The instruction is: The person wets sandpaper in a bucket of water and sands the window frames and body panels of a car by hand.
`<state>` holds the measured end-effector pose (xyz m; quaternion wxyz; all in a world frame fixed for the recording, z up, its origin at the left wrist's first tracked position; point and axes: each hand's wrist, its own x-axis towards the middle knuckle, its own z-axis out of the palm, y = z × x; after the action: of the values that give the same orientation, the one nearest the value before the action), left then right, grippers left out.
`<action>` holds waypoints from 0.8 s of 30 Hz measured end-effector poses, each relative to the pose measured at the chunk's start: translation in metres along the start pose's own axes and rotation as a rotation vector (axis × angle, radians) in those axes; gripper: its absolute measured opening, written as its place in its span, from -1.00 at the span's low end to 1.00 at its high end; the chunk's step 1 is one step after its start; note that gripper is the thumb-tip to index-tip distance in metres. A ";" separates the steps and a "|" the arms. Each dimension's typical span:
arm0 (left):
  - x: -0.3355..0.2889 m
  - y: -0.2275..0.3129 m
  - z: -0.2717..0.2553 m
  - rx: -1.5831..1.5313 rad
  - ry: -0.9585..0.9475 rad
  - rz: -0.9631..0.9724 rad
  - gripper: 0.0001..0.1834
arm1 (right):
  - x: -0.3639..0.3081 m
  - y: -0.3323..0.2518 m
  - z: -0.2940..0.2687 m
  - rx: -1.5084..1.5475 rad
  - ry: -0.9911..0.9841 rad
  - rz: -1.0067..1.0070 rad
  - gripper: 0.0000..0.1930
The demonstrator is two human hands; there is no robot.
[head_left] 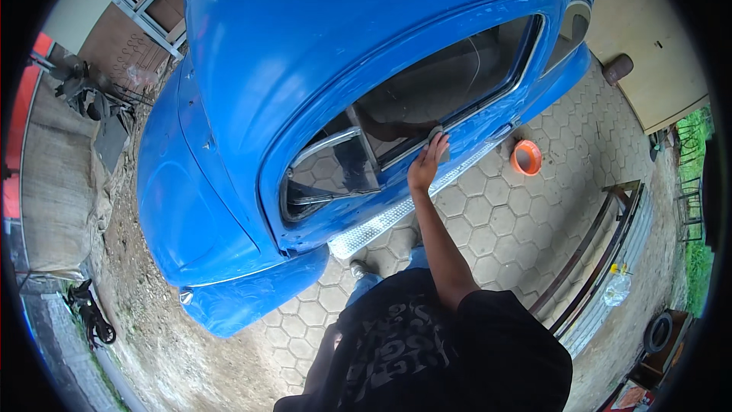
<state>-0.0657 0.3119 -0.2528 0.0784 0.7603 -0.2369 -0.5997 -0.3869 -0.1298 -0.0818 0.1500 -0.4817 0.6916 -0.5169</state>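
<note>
My right hand (429, 160) presses against the blue car (252, 38) at the door, just under the side window (457, 69). Beneath its fingers shows a thin grey piece (436, 132) that looks like sandpaper, partly covered by the hand. Pale scuffed patches mark the blue paint along the door and roof edge. Forward of the hand, the small vent window (335, 164) stands tilted in its frame. Low at my side hangs my left hand (333, 336), mostly hidden by my black shirt, its fingers not readable.
An orange bucket (526, 158) stands on the hexagonal paving right of the car. A ribbed metal running board (374, 230) juts out below the door. Long metal beams (591, 267) lie farther right, near a tire (658, 332). A metal frame (141, 11) leans at upper left.
</note>
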 end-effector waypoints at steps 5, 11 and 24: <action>-0.011 0.024 0.019 0.191 0.076 0.179 -0.68 | 0.120 0.053 -0.032 0.034 0.126 0.091 -0.51; -0.020 0.076 0.068 0.360 0.106 0.386 -0.69 | 0.047 0.033 -0.028 0.074 -0.087 0.050 -0.50; 0.024 0.172 0.062 0.310 0.076 0.356 -0.67 | 0.182 0.083 -0.066 0.043 0.036 0.181 -0.43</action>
<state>-0.1666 0.1605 -0.2206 0.0742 0.7315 -0.4535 -0.5037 -0.5649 -0.2415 -0.0727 0.1938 -0.4048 0.7236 -0.5243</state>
